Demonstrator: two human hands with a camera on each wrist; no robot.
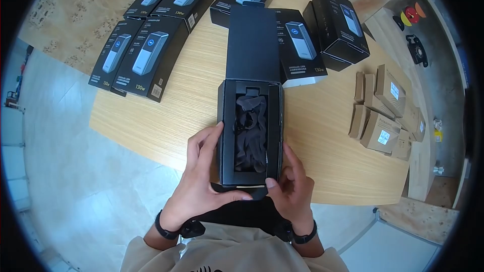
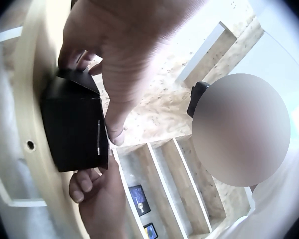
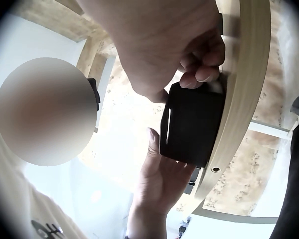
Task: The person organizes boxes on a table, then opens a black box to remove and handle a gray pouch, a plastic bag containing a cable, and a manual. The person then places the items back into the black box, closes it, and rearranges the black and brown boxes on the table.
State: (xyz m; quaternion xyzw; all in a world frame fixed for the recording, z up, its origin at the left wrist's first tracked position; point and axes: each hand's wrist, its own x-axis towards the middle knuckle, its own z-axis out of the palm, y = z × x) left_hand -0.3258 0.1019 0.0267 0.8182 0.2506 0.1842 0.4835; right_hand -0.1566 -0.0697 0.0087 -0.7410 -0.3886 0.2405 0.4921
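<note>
On the one worktop (image 1: 196,88), one open black box (image 1: 275,131) lies at six o'clock, its single lid (image 1: 252,45) raised toward twelve. Seven printed box fronts (image 1: 147,58) are seen between ten and one o'clock. Several brown cartons (image 1: 380,131), too overlapped for counting, are grouped near four. The open black box is gripped from both sides by two hands, left hand (image 1: 194,191) and right hand (image 1: 295,194), thumbs at its near end. One crumpled dark piece (image 1: 250,141) is held inside.
</note>
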